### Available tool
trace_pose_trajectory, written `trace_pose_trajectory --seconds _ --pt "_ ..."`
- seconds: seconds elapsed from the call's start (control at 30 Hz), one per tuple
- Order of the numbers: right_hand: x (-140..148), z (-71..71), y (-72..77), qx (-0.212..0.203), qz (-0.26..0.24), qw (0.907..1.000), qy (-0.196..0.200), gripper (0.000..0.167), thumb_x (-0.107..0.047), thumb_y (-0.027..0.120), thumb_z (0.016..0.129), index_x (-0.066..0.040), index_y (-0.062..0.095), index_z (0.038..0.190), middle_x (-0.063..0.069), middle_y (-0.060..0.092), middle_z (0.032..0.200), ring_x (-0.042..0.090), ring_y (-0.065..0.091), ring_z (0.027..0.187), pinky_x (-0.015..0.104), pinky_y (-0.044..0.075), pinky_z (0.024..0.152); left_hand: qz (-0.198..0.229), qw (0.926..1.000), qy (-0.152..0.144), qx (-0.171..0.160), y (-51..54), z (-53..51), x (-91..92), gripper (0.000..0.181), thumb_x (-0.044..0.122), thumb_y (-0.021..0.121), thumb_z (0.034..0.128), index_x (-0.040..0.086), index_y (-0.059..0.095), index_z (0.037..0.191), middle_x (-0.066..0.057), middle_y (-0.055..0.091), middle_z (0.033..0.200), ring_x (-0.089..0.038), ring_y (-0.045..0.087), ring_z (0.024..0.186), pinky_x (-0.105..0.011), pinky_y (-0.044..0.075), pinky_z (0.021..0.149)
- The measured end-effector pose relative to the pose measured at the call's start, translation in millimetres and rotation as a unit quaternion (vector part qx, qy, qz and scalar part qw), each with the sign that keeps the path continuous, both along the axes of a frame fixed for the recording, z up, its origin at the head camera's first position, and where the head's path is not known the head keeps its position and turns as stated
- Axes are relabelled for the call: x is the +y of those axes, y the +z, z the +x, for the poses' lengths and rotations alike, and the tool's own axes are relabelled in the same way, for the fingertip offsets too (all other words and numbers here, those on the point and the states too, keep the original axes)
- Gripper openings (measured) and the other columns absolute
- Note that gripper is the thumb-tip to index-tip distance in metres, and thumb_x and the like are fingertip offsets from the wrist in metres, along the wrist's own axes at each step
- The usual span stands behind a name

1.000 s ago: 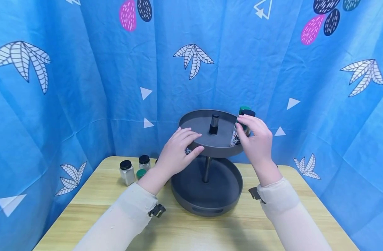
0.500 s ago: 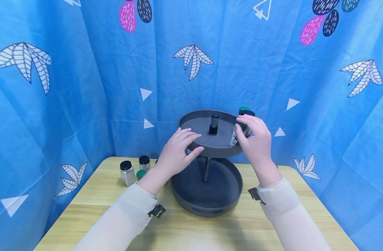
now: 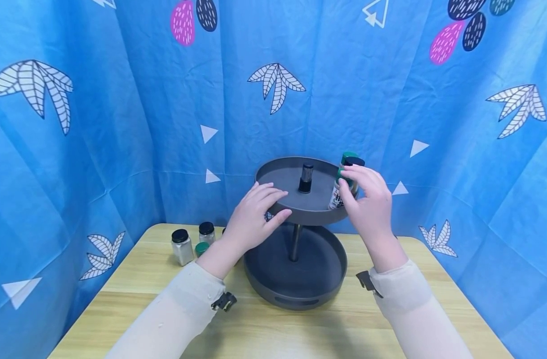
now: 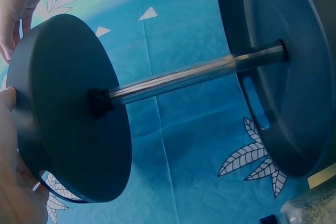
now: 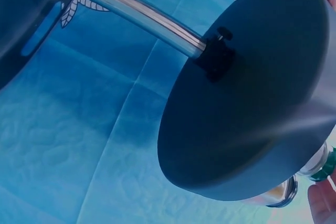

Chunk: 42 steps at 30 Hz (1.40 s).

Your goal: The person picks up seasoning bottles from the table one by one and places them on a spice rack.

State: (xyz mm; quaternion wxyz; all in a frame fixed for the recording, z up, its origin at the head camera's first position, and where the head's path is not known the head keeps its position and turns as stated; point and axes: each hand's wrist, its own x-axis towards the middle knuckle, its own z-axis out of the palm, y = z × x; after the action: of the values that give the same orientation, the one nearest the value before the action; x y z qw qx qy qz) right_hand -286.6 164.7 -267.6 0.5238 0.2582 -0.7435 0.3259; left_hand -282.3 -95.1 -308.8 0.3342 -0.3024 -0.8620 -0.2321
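A dark grey two-tier round stand has an upper tray (image 3: pixel 316 216) and a lower tray (image 3: pixel 300 279), joined by a metal post (image 3: pixel 295 243). At the upper tray's left rim, my left hand (image 3: pixel 251 217) grips with thumb and fingers; the left wrist view shows the thumb (image 4: pixel 7 98) against the outer wall. My right hand (image 3: pixel 369 199) is beside the jars at that tray's right side, fingers near a green-capped jar with a printed label (image 3: pixel 336 196), thumb apart from it. Behind stand a black-capped jar (image 3: pixel 355 161) and another green cap (image 3: pixel 348 155), partly hidden.
Left of the stand on the wooden table (image 3: pixel 143 299) are a black-capped jar (image 3: pixel 183 249), a second one (image 3: pixel 206 232) and a green-capped jar (image 3: pixel 202 248), with another partly hidden behind my left forearm. Blue patterned curtain (image 3: pixel 273 134) surrounds the table's back and sides.
My right hand has shifted slightly right, and its thumb has moved away from the labelled jar, showing more of the green cap. My left hand and the stand have not visibly moved.
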Motion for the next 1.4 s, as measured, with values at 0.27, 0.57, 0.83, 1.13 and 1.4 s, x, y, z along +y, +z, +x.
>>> trace_pose_trajectory --seconds 0.27,0.57,0.83,1.13,1.4 --pt "5 10.5 -0.1 0.008 -0.01 0.9999 -0.008 0.019 -0.009 0.07 0.092 -0.001 0.076 0.107 0.013 0.072 0.116 0.03 0.062 0.116 0.047 0.049 0.1 -0.003 1.0 0.004 -0.002 -0.5 -0.6 0.5 0.049 0.049 0.061 0.0976 0.015 0.066 0.133 -0.002 0.063 0.135 -0.022 0.044 0.14 -0.04 0.018 0.124" --pt "11 20.4 -4.5 0.019 -0.035 0.9992 0.0 0.018 -0.005 0.073 0.088 -0.002 0.077 0.106 0.011 0.073 0.114 0.028 0.063 0.115 0.042 0.05 0.1 -0.001 1.0 0.007 -0.003 -0.7 -0.4 0.7 0.049 0.049 0.061 0.0974 0.016 0.066 0.133 -0.002 0.063 0.135 -0.021 0.044 0.14 -0.039 0.017 0.124" --pt "17 25.1 -7.1 0.03 -0.044 0.9986 0.001 0.017 -0.003 0.075 0.087 -0.001 0.077 0.103 0.011 0.074 0.112 0.029 0.066 0.112 0.035 0.048 0.102 -0.002 0.9999 0.01 -0.003 -1.1 -0.5 0.9 0.049 0.05 0.06 0.0975 0.017 0.066 0.133 -0.002 0.063 0.135 -0.021 0.045 0.139 -0.038 0.017 0.124" --pt "26 29.0 -14.9 0.021 -0.054 0.9983 -0.013 0.016 -0.001 0.075 0.085 -0.001 0.077 0.101 0.013 0.074 0.11 0.03 0.066 0.109 0.039 0.044 0.108 -0.002 0.9999 0.014 -0.008 -0.1 1.5 1.0 0.048 0.048 0.061 0.0973 0.017 0.066 0.133 -0.003 0.063 0.135 -0.022 0.045 0.139 -0.037 0.016 0.125" --pt "35 29.7 -23.6 0.016 -0.062 0.9978 -0.019 0.015 0.001 0.077 0.084 0.0 0.078 0.098 0.014 0.074 0.11 0.032 0.066 0.108 0.024 0.044 0.103 -0.003 0.9999 0.014 -0.004 -0.2 1.1 1.4 0.048 0.048 0.061 0.0973 0.017 0.066 0.134 -0.002 0.063 0.135 -0.021 0.045 0.138 -0.038 0.016 0.125"
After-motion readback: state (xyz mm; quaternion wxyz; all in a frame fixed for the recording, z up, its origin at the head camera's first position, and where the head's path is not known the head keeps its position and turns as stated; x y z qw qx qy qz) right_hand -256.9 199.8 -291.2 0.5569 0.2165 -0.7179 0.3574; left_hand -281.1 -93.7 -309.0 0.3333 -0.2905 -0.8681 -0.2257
